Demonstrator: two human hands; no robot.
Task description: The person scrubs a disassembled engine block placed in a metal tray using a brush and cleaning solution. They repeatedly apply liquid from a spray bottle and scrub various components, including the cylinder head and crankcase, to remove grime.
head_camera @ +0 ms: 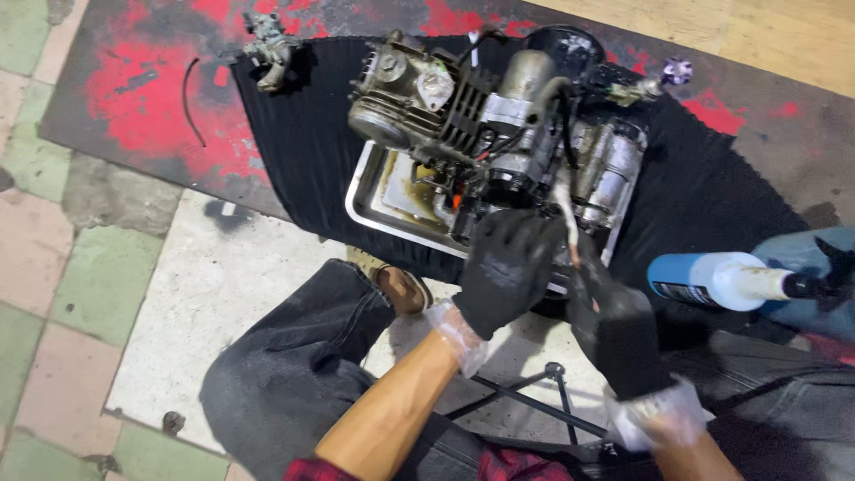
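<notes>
Engine (499, 134) sits in a metal tray (374, 191) on a black mat (303, 151) — carburettor (270, 49) already off, lying apart. Left hand (508, 267) rests spread on its casing; right hand (614, 330) pinches a thin hose (567, 218) — most dismantling looks left.

One package shows: a plastic spray bottle (726, 281) lying on its side, to the right of the metal tray (370, 200) and well apart from it. Its body is translucent white toward the neck, with a bright blue label (681, 278) wrapped round the base end, the end nearer the tray. A black nozzle cap (815, 285) points away from the tray. The label's print is too small to tell.
</notes>
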